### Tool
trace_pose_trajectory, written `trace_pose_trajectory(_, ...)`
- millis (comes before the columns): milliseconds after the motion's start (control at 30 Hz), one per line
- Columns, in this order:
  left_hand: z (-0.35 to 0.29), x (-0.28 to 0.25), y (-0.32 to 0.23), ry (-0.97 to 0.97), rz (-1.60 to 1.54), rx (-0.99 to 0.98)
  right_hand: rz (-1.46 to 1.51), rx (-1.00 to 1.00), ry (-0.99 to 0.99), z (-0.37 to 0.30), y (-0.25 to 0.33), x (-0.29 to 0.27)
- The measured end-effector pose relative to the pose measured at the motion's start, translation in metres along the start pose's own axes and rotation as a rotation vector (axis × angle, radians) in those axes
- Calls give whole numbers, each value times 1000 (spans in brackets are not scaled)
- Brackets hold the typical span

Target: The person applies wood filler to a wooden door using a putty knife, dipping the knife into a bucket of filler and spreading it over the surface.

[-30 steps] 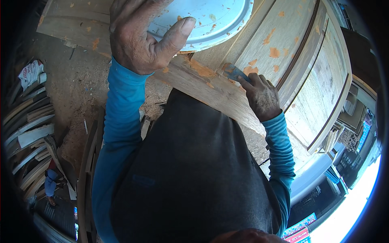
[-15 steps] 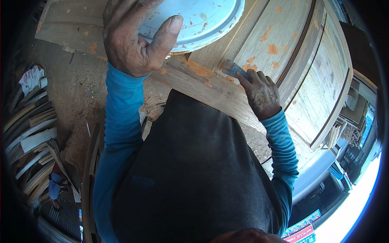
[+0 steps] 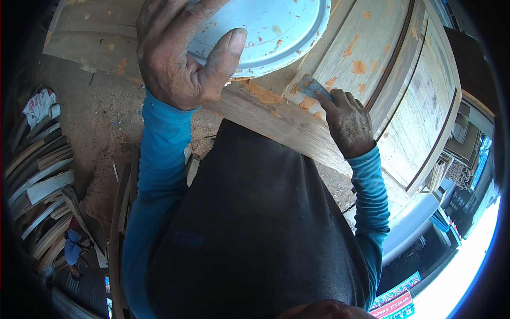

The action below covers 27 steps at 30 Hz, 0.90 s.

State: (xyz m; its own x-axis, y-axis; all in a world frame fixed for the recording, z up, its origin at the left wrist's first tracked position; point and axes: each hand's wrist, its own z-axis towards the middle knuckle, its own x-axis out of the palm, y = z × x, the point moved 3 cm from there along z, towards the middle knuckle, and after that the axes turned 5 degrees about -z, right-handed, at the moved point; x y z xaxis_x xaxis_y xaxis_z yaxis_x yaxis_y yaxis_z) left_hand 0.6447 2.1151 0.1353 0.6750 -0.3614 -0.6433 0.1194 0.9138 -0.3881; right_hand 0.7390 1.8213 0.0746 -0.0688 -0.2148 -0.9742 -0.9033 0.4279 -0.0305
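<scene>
My left hand point(image 3: 178, 64) is at the left side of a round white lid point(image 3: 265, 37) specked with orange filler. Its thumb lies across the lid's near left part; the fingers run toward the top edge, and their grip is partly hidden. My right hand point(image 3: 350, 119) is closed around a putty knife point(image 3: 313, 86) with a bluish, smeared blade. The blade rests against a wooden panelled door point(image 3: 340, 58), beside orange filler patches point(image 3: 307, 102) near the joint of rail and panel.
At the left, strips of wood point(image 3: 45, 159) are stacked on the dusty ground point(image 3: 101, 138), with a white bag point(image 3: 40, 106) above them. Another person point(image 3: 73, 250) is at the lower left. A dark apron point(image 3: 255, 212) covers my front. Boards point(image 3: 465, 141) stand at the far right.
The putty knife and my right hand have moved slightly right, leaving more filler visible below the blade. My left hand and the lid have shifted a little right and down together.
</scene>
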Motion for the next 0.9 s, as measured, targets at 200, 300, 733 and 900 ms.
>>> trace_pose_trajectory(200, -2, -3, 5, 55, 18, -27, 10, 32, 80, -5, 4, 3)
trace_pose_trajectory(300, -1, -2, 4, 39, 13, -24, 43, -5, -20, -2, 8, 6)
trace_pose_trajectory(733, 7, -9, 17, 115, -81, 50, 70, 64, 74, -3, 6, -2)
trace_pose_trajectory(900, 2, -14, 30, 124, -235, 135, 360, 203, -96, -4, -5, -7)
